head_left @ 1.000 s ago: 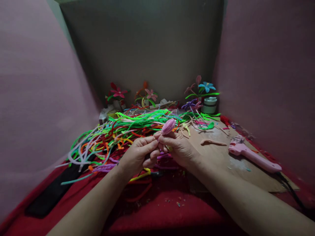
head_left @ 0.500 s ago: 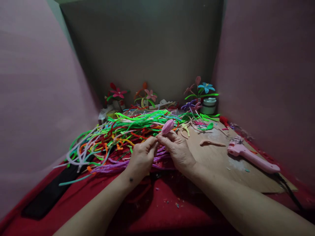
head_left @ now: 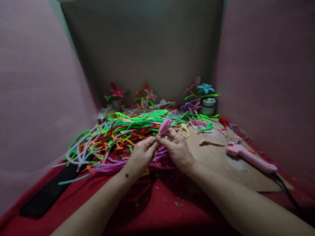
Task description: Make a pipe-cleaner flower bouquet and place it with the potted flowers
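Tipped a bit more upright since the earlier frame, the pink bud (head_left: pixel 164 126) is pinched at its bottom in the closed grip of the right hand (head_left: pixel 180 149) and the left hand (head_left: pixel 140 156). It is held up near the heap of fuzzy sticks (head_left: pixel 137 122); farther right, a pink tool (head_left: pixel 253 159) is laid on a board (head_left: pixel 209 154).

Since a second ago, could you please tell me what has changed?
The left hand has rolled over, hiding its curled lower fingers, and the pink bud stands more upright. The right hand still pinches its base; the pink tool lies as before.
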The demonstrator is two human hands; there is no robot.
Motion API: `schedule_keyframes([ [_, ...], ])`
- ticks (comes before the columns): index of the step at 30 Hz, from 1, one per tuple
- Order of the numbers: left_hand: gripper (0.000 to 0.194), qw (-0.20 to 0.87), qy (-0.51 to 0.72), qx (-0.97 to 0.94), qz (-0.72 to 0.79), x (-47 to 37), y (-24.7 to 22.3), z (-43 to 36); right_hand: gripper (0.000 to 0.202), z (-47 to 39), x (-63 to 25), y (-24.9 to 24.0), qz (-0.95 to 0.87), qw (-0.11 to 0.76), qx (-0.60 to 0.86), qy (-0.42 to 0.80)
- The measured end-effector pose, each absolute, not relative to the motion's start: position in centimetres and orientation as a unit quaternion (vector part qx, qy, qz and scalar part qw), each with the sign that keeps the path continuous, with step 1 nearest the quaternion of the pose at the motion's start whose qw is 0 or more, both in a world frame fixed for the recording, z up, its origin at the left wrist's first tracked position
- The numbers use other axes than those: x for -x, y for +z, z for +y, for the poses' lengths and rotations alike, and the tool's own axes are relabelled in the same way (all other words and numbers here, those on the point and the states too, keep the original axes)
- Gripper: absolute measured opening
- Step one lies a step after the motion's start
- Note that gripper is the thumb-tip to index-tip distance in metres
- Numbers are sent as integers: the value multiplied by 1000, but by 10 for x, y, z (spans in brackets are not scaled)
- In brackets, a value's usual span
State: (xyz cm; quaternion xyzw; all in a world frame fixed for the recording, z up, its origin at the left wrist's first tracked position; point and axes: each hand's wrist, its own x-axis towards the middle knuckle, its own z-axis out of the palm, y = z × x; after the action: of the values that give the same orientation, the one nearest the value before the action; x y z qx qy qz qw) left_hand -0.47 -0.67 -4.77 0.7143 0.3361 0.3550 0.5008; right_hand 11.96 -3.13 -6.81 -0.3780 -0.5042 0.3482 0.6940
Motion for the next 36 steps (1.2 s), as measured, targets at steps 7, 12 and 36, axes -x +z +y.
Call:
schedule_keyframes([
  [7, 24, 572, 375, -646, 340, 3, -45, -9, 22, -30, -126, -61, -437, 667, 354, 489],
  [12, 21, 663, 358, -585, 301, 7, -41, -6, 20, -31, -129, -56, -427, 642, 314, 554],
  [36, 30, 609, 306, -637, 361, 17, -30, 15, 16, -17, -117, -43, -470, 691, 325, 442],
])
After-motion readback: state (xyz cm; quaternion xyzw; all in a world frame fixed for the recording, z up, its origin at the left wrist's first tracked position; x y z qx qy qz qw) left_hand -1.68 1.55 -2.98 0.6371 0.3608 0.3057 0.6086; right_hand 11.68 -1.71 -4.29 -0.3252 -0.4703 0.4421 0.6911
